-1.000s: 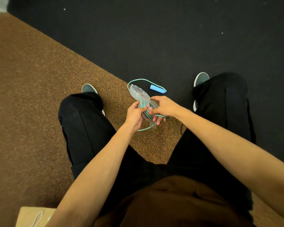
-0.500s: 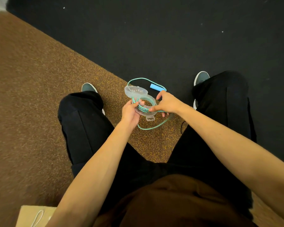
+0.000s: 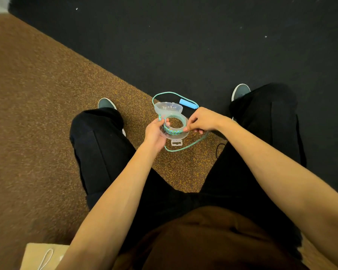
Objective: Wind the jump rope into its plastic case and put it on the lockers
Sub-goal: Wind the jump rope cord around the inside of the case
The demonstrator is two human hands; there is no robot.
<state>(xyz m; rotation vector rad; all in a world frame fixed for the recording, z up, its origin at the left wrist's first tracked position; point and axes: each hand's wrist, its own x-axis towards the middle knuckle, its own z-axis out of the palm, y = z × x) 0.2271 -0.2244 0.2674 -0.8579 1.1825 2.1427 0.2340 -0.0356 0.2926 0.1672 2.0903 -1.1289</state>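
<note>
While the left hand [image 3: 155, 133] grips the clear ring-shaped case [image 3: 180, 135], the right hand [image 3: 203, 120] pinches braided teal rope [image 3: 183, 149].

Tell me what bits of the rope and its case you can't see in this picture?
All in the head view:
- Second handle: only one blue handle shows; hands or wound coils may hide the other.
- Rope inside the right hand: curled fingers cover it.
- Case, left side: the left hand covers it.
- Lockers: outside the frame.
- Beige thing: cut by the bottom edge.
</note>
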